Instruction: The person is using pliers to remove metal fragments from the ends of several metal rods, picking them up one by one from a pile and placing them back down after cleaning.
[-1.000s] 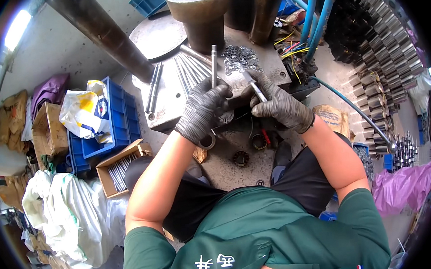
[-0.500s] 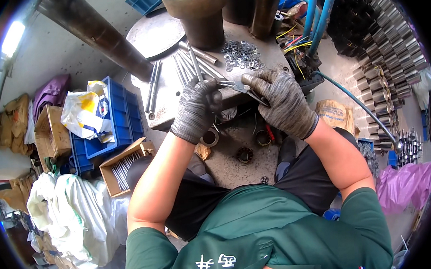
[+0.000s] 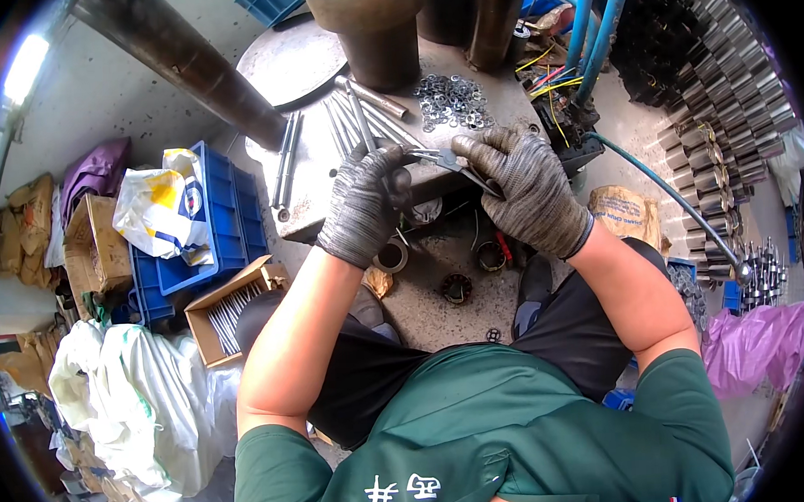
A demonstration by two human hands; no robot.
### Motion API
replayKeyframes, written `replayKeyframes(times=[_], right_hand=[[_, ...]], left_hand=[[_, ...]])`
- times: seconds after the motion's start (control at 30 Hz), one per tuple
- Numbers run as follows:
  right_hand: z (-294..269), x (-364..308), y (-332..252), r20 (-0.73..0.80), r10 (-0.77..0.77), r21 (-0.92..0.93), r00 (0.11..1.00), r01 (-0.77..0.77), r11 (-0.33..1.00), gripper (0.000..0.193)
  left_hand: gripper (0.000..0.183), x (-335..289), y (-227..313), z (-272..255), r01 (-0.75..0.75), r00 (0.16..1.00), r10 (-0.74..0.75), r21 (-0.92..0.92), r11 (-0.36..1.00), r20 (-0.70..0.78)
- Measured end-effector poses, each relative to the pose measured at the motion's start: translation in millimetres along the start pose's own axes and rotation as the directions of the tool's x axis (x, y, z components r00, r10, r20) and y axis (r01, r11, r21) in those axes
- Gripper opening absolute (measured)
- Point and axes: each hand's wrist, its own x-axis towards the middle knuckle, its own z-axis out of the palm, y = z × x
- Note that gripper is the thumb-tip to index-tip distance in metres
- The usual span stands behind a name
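We look down on a dark-gloved left hand (image 3: 363, 198) closed around a slim steel rod (image 3: 360, 119), its upper end standing clear of the fist and leaning slightly left, near the front edge of a metal bench plate (image 3: 313, 197). The right hand (image 3: 528, 185), also gloved, grips pliers (image 3: 447, 160) by the handles, their tips just beside the left fingers; whether they touch the rod we cannot tell. We judge the rod stiff, fairly light for its length and hard to break, though its smooth, shiny surface may slip or roll against worn gloves. We would take hold of it around the shaft, below the exposed end, and keep the pliers by their handles, clear of the pivot. Beyond the hands lie small metal rings (image 3: 453, 101) in a loose heap.
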Motion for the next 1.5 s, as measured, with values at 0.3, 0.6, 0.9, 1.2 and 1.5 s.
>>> replayKeyframes(times=[0.3,0.6,0.9,1.2,1.5], right_hand=[[0.0,1.1,-0.5,0.023,0.006,-0.008,1.000,-0.006,1.000,0.064],[1.4,1.3,-0.6,0.025,-0.003,0.002,1.000,0.003,1.000,0.064],[0.2,2.0,0.0,0.040,0.015,-0.012,0.999,-0.015,1.000,0.063],[1.5,-0.2,2.9,0.039,-0.001,-0.012,0.999,0.001,1.000,0.064],[-6.7,-3.1,15.9,0.037,0.193,0.173,0.980,-0.197,0.965,0.053]], left_hand=[[0.010,-3.6,-1.0,0.3,-0.036,0.999,0.035,0.065,0.997,0.021],[0.011,-6.9,0.4,2.1,-0.052,0.999,0.051,0.060,0.997,0.020],[0.012,-3.5,-2.6,-0.5,-0.062,0.997,0.056,0.112,0.992,0.048],[0.012,-5.9,-3.6,2.8,-0.057,0.998,0.052,0.151,0.987,0.038],[0.024,-7.3,3.1,-4.1,-0.172,0.984,0.133,0.476,0.863,0.116]])
